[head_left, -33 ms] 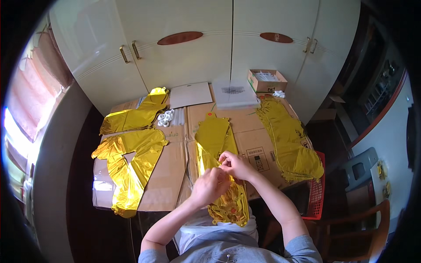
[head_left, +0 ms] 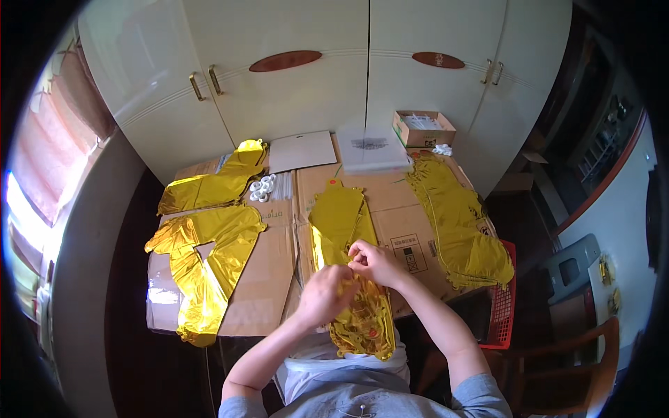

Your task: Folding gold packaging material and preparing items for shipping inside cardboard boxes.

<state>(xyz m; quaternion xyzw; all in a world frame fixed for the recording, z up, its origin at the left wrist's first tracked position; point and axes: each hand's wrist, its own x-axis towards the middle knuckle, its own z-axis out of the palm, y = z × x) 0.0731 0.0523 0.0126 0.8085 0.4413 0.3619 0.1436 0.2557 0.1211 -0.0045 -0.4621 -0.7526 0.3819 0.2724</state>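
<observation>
our left hand (head_left: 326, 294) and right hand (head_left: 375, 262) pinch together on the gold foil balloon (head_left: 346, 221) lying mid-desk (head_left: 265, 279); we judge a hard tug could tear its thin foil seam.

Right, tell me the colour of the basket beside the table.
Red basket, clearest in the head view.

left hand (head_left: 322, 296) hides balloon (head_left: 362, 324) middle | small white rings (head_left: 263, 188), perhaps tape: too small

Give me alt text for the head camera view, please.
Both hands, left hand and right hand, pinch a flat gold foil balloon on a cardboard-covered table. More gold foil balloons lie on either side.
</observation>
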